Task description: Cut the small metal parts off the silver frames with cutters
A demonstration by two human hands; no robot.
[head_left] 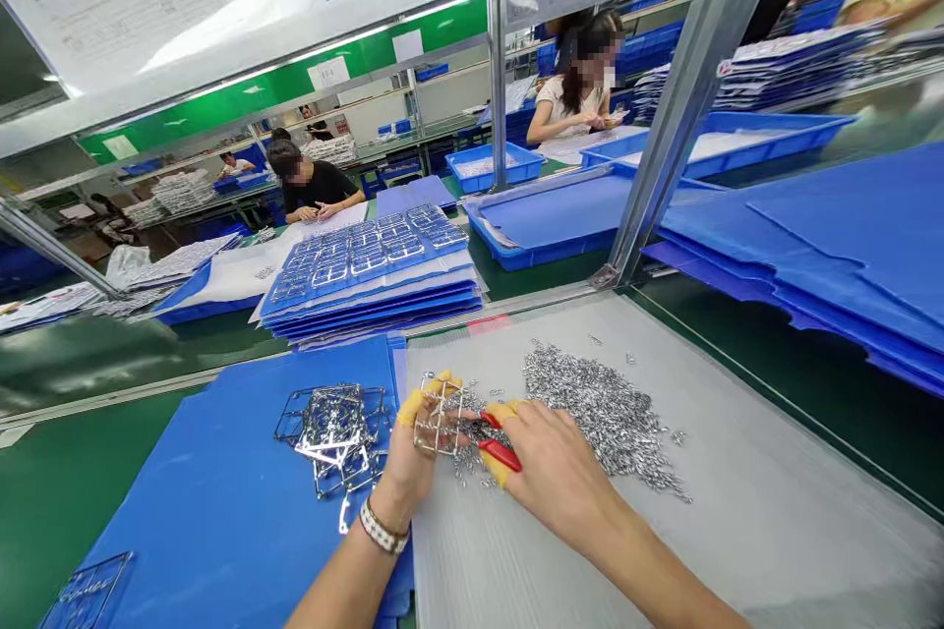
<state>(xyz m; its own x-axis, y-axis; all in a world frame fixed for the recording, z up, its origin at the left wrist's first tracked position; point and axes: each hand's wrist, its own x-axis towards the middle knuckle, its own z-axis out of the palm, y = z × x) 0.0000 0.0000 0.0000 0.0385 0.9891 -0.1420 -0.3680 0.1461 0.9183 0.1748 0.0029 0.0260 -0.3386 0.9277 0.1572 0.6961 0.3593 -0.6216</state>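
Observation:
My left hand [415,447], with yellow covers on its fingertips, grips a shiny metallic sprue frame [441,418] with small parts on it. In my right hand [550,462] is a pair of red-handled nippers [500,455], whose tip points at the frame; whether the jaws touch it I cannot tell. A heap of small silvery parts [590,408] lies on the whitish sheet [700,393] beyond and right of my hands, with more loose ones beneath them. Left of my left hand, a jumble of chrome sprue frames [335,432] rests on a blue sheet [221,472].
Behind, a stack of blue sheets [369,305] carries more sprues. Blue trays [546,216] stand beyond the metal post [664,108]. At right are stacked blue sheets [833,236]. Another sprue frame [88,590] lies at the lower left. Two co-workers [314,182] sit across.

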